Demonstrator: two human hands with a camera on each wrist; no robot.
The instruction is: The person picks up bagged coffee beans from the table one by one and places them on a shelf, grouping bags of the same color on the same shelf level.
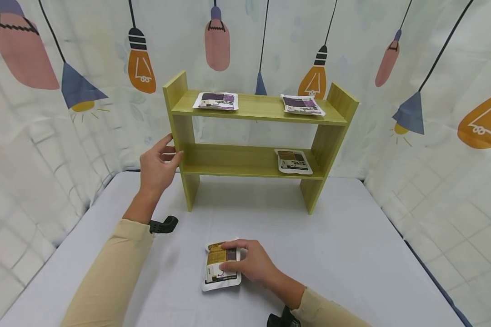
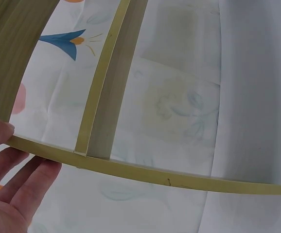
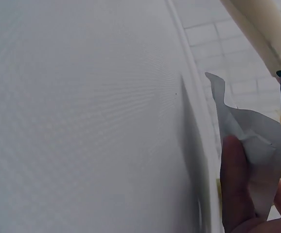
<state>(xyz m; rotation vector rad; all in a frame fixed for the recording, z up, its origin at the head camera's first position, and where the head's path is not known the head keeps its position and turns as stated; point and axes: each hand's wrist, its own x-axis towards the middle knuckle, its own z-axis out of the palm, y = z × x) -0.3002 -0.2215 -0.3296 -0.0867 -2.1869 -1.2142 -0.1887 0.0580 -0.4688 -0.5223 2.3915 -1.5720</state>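
A green wooden two-tier shelf (image 1: 233, 160) stands on the table. My left hand (image 1: 157, 167) holds the edge of its left side panel (image 2: 131, 170), thumb on one face and fingers on the other. Low over the front of the table, my right hand (image 1: 255, 262) pinches a white foil pouch (image 1: 217, 278) with a gold-brown label by its right edge. In the right wrist view the pouch's plain silvery back (image 3: 257, 131) shows, with a finger pressed against it.
Two pouches with purple labels lie on the top tier, one at the left (image 1: 216, 101) and one at the right (image 1: 303, 105). A brown-labelled pouch (image 1: 293, 162) lies at the right of the lower tier. Behind the white-covered table (image 1: 352, 254) hangs a lamp-patterned curtain (image 1: 245, 27).
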